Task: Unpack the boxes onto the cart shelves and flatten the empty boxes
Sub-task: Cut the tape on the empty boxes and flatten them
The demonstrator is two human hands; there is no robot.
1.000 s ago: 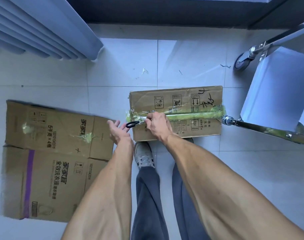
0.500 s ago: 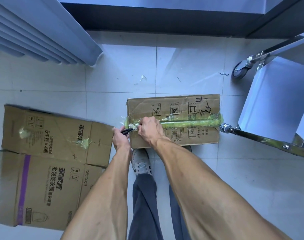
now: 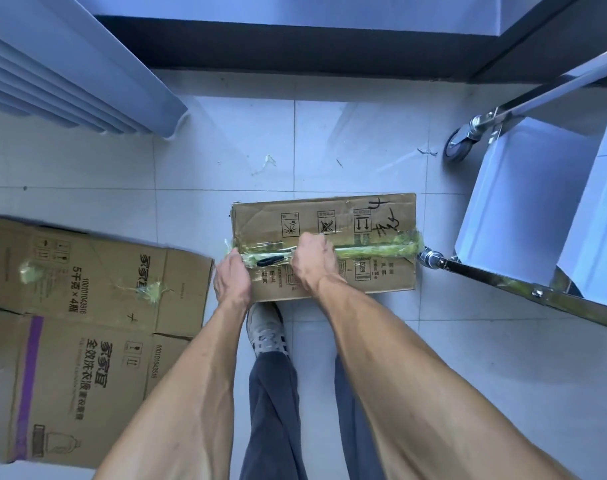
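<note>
Both hands work on a taped cardboard box (image 3: 324,245) on the floor: left hand (image 3: 233,280) at its left end, right hand (image 3: 314,261) gripping black scissors (image 3: 271,260).
</note>
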